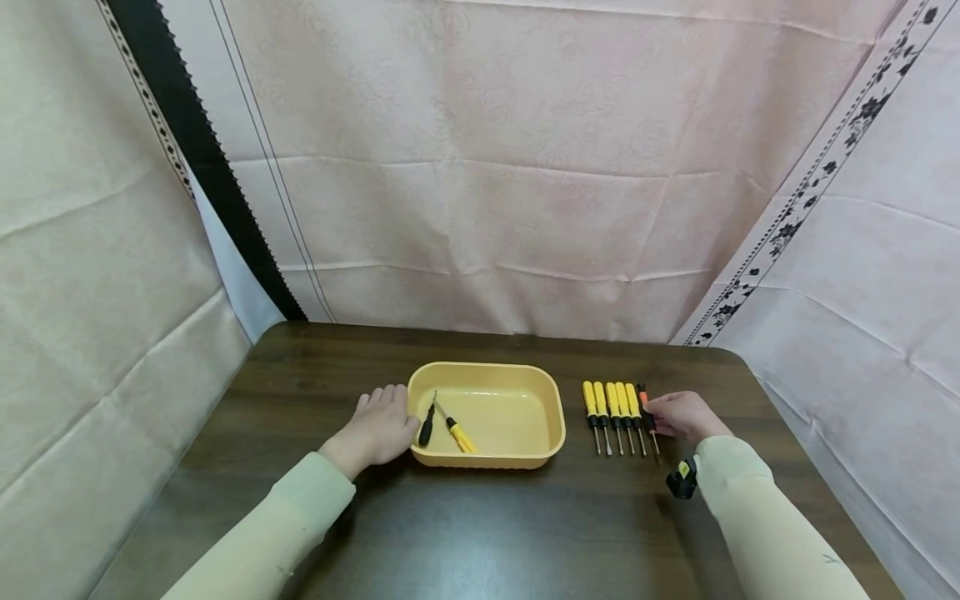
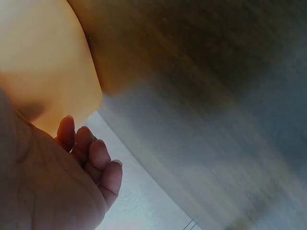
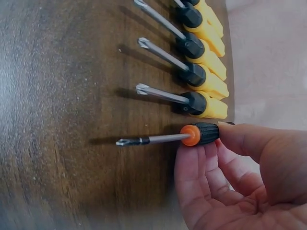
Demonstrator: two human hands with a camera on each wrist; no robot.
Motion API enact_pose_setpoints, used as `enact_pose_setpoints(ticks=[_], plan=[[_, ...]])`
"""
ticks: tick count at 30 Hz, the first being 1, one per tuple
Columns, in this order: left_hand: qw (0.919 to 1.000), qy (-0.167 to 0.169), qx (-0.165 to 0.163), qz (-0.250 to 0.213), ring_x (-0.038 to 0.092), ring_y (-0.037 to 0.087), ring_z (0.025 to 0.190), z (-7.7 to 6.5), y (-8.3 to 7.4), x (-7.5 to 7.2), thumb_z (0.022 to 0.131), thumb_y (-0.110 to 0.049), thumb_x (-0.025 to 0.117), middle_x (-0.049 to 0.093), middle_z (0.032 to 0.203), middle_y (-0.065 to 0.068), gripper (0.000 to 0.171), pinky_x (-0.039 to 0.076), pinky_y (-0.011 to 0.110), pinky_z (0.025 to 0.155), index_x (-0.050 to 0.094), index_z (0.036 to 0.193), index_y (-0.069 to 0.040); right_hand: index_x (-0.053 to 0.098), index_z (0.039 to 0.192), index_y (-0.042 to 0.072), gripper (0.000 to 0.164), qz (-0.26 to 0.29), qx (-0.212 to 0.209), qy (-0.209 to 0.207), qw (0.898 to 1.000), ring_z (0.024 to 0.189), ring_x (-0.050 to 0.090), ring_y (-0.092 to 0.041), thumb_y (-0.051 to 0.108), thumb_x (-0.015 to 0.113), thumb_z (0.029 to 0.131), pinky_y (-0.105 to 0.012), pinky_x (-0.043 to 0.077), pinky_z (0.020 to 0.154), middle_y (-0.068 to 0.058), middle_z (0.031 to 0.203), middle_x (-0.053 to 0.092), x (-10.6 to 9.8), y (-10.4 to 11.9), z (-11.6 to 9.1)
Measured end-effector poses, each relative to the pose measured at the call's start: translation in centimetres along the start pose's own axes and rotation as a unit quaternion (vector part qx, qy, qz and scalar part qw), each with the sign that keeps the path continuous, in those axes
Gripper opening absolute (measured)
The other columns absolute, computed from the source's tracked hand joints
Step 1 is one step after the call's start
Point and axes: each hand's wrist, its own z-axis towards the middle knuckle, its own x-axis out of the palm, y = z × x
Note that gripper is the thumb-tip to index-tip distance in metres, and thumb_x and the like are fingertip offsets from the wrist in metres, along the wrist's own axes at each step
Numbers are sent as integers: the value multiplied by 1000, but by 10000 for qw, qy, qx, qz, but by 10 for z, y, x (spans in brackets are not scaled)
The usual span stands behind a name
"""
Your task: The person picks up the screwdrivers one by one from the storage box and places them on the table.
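My right hand (image 1: 684, 415) pinches the handle of an orange-and-black screwdriver (image 3: 204, 133) between thumb and fingers. Its shaft lies low over the table, tip pointing toward me. Beside it runs a row of several yellow-and-black screwdrivers (image 1: 624, 404), handles away from me; the right wrist view shows cross-shaped tips on some. My left hand (image 1: 386, 423) rests against the left side of a yellow tray (image 1: 525, 461), its fingers loosely bent in the left wrist view (image 2: 53, 177). Inside the tray lie a black-handled screwdriver (image 1: 426, 429) and a yellow-handled screwdriver (image 1: 461, 437).
Everything stands on a dark brown wooden table (image 1: 480, 533) with rounded far corners. Pale cloth (image 1: 480, 208) hangs behind the table and along both sides. A small black device (image 1: 682, 479) sits at my right wrist.
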Motion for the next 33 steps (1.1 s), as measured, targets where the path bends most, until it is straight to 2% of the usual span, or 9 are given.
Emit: enact_pose_setpoints(ticks=[21,28,33], plan=[[9999,76,12,-91,35,24,82,-1,-2,-4,96,-32,40,40,89,6,26,26,40,74,44,104,-7,60,114,-14,32,-88,2,-218,9997,73,62,-17,12,59,95,-32,55,69,-9,87,66,5,-2,5],[9999,86,-66,-83,36,24,84,-1,-2,-4,96,-33,40,41,90,5,29,27,40,75,45,108,-7,63,111,-12,30,-356,18,-347,9988,74,61,-18,12,58,94,-31,54,69,-10,89,65,7,-2,6],[9999,104,-100,-87,36,24,84,-1,-2,-3,96,-33,41,41,91,5,31,28,40,76,45,110,-6,63,109,-12,28,-318,61,-410,9986,72,61,-17,11,59,93,-30,54,68,-9,87,66,8,-3,5]])
